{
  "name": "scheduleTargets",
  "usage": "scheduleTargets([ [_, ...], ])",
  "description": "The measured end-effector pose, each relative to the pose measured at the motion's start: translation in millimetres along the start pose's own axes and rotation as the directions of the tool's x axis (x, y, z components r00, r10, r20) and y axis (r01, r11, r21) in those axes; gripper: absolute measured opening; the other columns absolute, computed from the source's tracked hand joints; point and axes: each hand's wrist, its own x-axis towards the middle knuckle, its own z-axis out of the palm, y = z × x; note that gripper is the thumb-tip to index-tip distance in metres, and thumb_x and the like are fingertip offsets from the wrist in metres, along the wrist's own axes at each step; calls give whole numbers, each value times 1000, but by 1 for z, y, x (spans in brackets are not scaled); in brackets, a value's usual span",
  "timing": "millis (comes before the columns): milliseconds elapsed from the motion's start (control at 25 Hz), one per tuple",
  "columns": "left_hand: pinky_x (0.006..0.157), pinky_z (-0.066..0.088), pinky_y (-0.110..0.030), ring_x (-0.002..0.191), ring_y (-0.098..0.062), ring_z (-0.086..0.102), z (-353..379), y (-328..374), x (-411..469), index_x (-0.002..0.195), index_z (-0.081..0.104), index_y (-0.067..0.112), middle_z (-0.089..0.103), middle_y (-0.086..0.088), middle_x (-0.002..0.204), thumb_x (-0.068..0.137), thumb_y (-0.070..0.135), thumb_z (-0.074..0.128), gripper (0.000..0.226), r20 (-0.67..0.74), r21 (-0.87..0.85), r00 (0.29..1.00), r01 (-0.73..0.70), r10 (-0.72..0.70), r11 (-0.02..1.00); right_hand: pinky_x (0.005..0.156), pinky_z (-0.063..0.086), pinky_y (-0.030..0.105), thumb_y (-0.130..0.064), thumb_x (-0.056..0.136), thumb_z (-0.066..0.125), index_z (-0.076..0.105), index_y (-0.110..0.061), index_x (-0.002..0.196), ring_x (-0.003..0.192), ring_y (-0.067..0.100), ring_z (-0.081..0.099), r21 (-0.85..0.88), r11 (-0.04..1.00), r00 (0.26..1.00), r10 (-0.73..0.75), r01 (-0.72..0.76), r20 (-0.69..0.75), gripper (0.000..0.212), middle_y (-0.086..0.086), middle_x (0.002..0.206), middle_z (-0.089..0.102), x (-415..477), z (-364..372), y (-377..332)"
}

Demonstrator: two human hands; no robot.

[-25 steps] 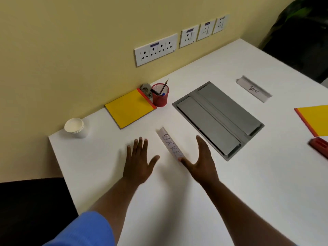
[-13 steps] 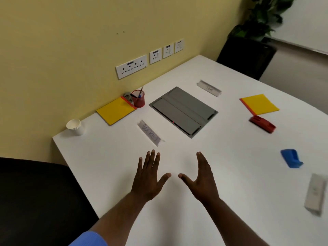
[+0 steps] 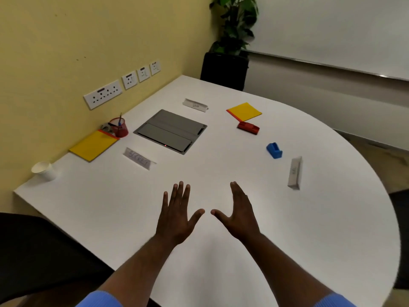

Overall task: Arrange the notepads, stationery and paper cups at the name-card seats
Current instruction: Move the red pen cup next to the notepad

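Observation:
My left hand and my right hand hover flat over the white table, fingers spread, holding nothing. A name card lies beyond my left hand, with a yellow notepad, a red pen cup and a stack of paper cups near the wall. A second name card sits at the far side, a yellow notepad and a red holder to its right. A blue holder and a third name card stand at the right.
A grey cable-box lid is set into the table's middle. Wall sockets line the yellow wall. A black chair is at the left, another dark chair and a plant at the far corner. A whiteboard hangs at the right.
My view has pulled back and turned right, bringing the blue holder and third name card further in. Both hands have drawn back from the near name card, staying open.

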Motion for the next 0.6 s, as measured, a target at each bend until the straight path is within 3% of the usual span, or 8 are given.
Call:
scheduleTargets([
  [280, 127, -7, -48, 158, -17, -15, 11, 37, 4, 164, -7, 22, -15, -1, 171, 97, 80, 13, 91, 58, -2, 978, -201, 201, 979, 128, 3, 36, -87, 82, 46, 2, -29, 162, 154, 2, -2, -98, 990, 992, 93, -101, -85, 108, -12, 169, 2, -48, -24, 31],
  [600, 126, -8, -49, 158, -18, -15, 39, 73, 17, 164, -8, 22, -16, 0, 171, 98, 79, 15, 90, 145, -21, 890, -435, 433, 900, 128, 4, 41, -87, 81, 44, 1, -27, 162, 155, 3, 0, -110, 939, 931, 301, -327, -206, 109, -10, 170, 3, -108, -41, 59],
])
